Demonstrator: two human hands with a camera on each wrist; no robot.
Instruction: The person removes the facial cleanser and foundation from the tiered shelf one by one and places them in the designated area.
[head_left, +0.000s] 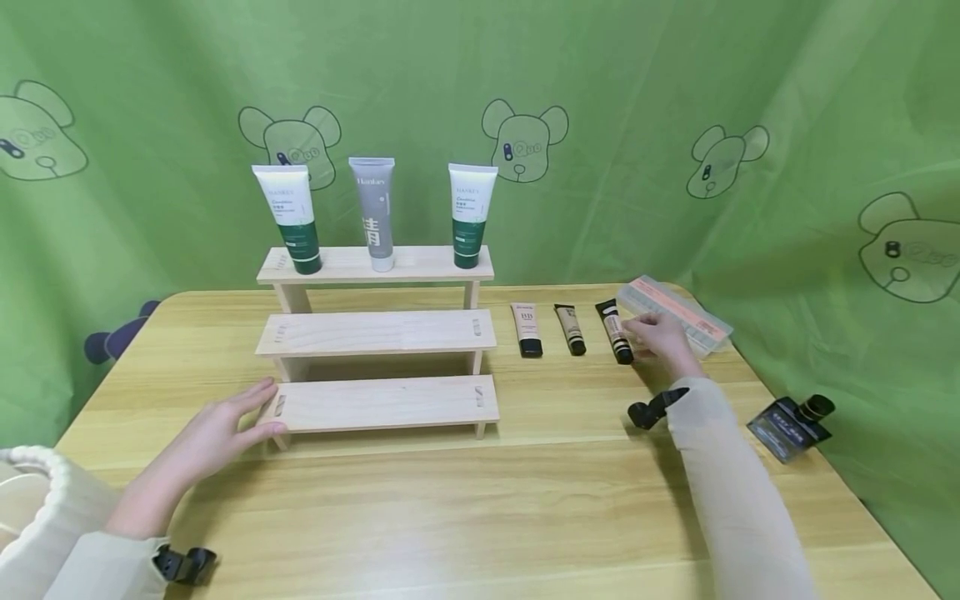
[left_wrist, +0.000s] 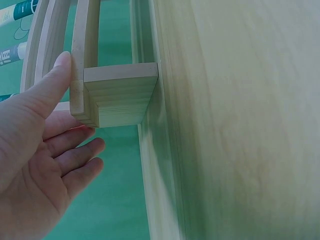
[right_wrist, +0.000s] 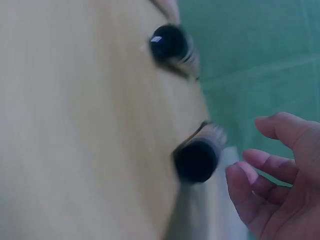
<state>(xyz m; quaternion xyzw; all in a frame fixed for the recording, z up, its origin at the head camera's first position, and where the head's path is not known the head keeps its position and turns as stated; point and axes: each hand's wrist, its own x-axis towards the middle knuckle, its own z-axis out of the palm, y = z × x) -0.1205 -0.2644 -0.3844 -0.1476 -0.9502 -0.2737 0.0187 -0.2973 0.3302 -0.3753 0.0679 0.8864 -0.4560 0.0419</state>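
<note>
At the left end of a three-tier wooden stand point(head_left: 382, 402), my left hand point(head_left: 206, 433) grips the bottom shelf. In the left wrist view the thumb point(left_wrist: 52, 82) lies against the shelf's edge, with the index finger partly hidden behind it. My right hand point(head_left: 663, 337) is beside a small black-and-pink tube point(head_left: 615, 327) lying on the table. In the right wrist view its fingers point(right_wrist: 239, 187) are loosely bent and hold nothing, close to the tube's black cap point(right_wrist: 196, 161). Left of that tube lie a small beige tube point(head_left: 569, 325) and a pink BB tube point(head_left: 527, 325).
Two white-and-green tubes point(head_left: 291, 208) and a grey tube point(head_left: 374, 208) stand on the top shelf. A clear plastic box point(head_left: 705, 327) lies behind my right hand. A dark bottle point(head_left: 789, 427) is at the right edge, a white basket point(head_left: 82, 492) at the left.
</note>
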